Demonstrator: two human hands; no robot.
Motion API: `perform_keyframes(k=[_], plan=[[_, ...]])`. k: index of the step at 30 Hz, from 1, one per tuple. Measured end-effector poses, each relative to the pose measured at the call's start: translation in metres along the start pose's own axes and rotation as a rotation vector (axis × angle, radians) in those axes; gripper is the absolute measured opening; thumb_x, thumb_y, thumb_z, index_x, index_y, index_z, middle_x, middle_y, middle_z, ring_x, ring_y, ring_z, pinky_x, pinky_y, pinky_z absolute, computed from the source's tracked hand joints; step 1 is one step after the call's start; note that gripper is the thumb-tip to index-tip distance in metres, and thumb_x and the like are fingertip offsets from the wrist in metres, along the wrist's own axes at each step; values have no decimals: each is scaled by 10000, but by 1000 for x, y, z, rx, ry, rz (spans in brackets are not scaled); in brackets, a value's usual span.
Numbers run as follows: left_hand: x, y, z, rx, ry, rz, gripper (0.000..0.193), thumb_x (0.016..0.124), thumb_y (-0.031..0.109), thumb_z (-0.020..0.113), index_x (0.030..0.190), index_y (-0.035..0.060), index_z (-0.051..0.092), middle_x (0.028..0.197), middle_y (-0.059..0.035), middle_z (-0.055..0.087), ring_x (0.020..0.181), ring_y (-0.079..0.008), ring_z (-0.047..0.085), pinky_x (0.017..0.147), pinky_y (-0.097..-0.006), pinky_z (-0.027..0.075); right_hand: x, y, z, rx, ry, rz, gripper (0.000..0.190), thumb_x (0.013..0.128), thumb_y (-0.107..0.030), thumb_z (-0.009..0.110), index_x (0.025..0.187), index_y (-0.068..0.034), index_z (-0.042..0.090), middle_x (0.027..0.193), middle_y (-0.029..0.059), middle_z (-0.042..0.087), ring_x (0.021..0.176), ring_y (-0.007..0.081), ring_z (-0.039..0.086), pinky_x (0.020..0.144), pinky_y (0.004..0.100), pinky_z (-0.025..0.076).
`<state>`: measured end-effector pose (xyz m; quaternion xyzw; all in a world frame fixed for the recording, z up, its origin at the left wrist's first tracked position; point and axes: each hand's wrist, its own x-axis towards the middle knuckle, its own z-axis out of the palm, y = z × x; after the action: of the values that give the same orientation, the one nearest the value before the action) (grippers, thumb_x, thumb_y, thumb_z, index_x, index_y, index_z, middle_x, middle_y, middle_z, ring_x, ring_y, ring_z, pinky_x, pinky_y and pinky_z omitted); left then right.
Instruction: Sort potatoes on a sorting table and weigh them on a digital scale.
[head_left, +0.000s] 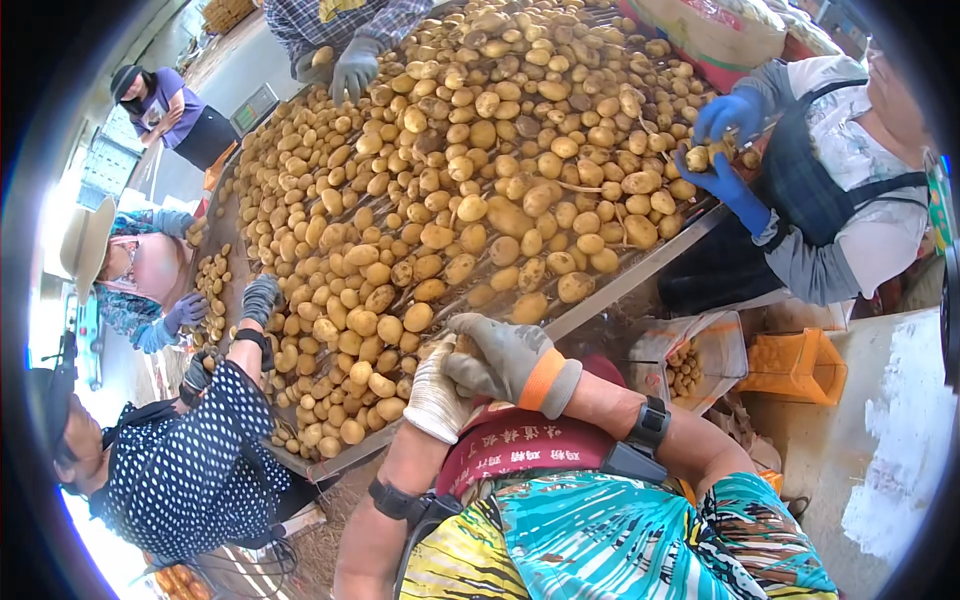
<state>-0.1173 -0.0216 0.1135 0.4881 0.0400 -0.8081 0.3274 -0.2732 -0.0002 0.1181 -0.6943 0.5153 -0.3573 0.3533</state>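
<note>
My left hand (435, 397), in a white knit glove, and my right hand (517, 364), in a grey coated glove with an orange band, are together at the near edge of a sorting table. Their fingers are curled around a brown potato (466, 345), mostly hidden between the gloves. Just beyond them a broad heap of loose potatoes (435, 238) covers the table. The potatoes vary in size, and some bear dark soil. A metal rim (637, 264) runs along the table's near side, close to my right hand.
Gloved co-workers' hands are at the heap: grey gloves (354, 69) at the far side, blue gloves (724, 142) at right, a striped glove (261, 298) at left. An orange crate (799, 367) and a bag-lined container with potatoes (684, 369) stand low at right.
</note>
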Motion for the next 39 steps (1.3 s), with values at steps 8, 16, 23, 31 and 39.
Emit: perform_keyframes(k=[8,16,23,31,39], plan=[[17,-4,-12,82,-175,-136,214,1081,285,443,1054,133,591,834,-7,628,436,-90,451,316,-193,326,1,-2,1,925,112,651,279,1046,-299,586,1150,-48,647,880,-6,625,796,81,580,731,273,527],[29,-8,-22,10,-272,-247,205,1070,246,450,1038,116,605,840,-21,632,433,-77,443,311,-182,336,-18,-1,-13,858,0,474,294,1052,-285,584,1173,-20,624,977,14,631,890,107,618,807,291,565],[38,-11,-17,15,-370,-278,221,1044,220,487,1094,62,633,920,-84,698,414,-85,501,292,-171,352,-26,1,-24,1126,90,731,291,1038,-276,603,1172,-19,624,1014,33,636,905,117,629,794,288,569],[36,-10,4,286,-205,-206,296,1036,263,538,1253,83,626,881,-36,710,424,-87,496,329,-201,371,-35,12,-27,781,102,625,176,988,-180,678,1053,-17,663,966,28,701,895,81,634,825,268,544],[49,36,-38,1190,214,732,560,1035,202,547,1562,98,389,1344,-200,648,902,-207,682,649,-327,555,-107,103,-94,203,167,565,171,926,-107,678,1093,-87,645,934,41,688,815,187,649,707,317,537]])
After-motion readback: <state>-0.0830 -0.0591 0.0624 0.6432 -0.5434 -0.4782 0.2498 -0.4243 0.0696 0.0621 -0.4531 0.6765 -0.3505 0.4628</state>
